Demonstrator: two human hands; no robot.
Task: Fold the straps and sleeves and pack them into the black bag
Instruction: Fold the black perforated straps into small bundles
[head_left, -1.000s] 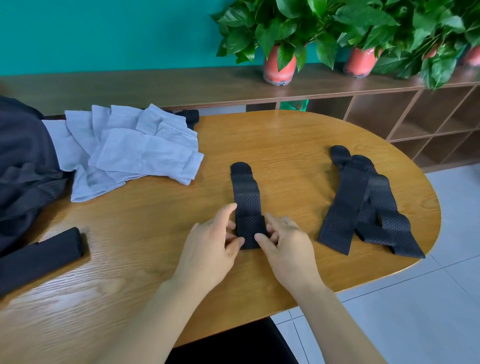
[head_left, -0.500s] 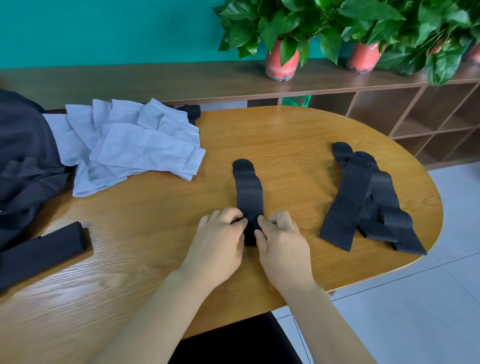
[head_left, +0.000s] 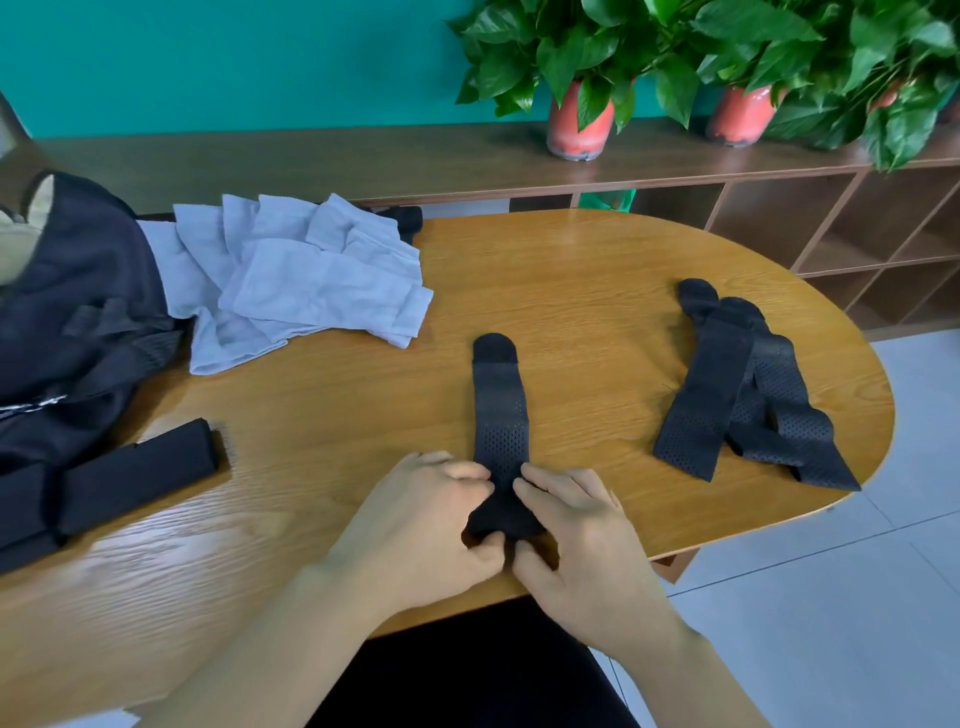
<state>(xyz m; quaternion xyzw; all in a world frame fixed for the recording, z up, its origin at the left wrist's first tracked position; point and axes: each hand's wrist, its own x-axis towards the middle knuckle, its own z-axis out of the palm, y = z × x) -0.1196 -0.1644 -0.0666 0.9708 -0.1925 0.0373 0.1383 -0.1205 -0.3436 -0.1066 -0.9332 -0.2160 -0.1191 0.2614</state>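
Far to the left of your grip lies one black bag (head_left: 78, 312), slumped at the edge of the table (head_left: 571, 260). Just in front of the bag, also left of your hands, is a folded black band (head_left: 140, 475); it runs off the frame's edge, so you cannot tell whether it is one piece or more. Beyond your left hand and to its left sits one heap of pale grey sleeves (head_left: 311, 280). They overlap too much for a sure count, but there are several.

Between your hands is one black perforated strap (head_left: 500, 415), flat on the wood. Its long axis runs straight away from you, and its rounded tip points away, toward the shelf. Its near end is bunched up off the table inside your grip.

Your left hand (head_left: 415, 525) pinches that near end from the left, fingertips on top and thumb at the near side. Your right hand (head_left: 587, 545) pinches it from the right in the same way. Both hands are clamped on the cloth, with the two thumbs almost touching.

Well to the right of your grip lies one pile of black straps (head_left: 727, 389). At least two overlap there, with their rounded tips pointing away from you and a little left.
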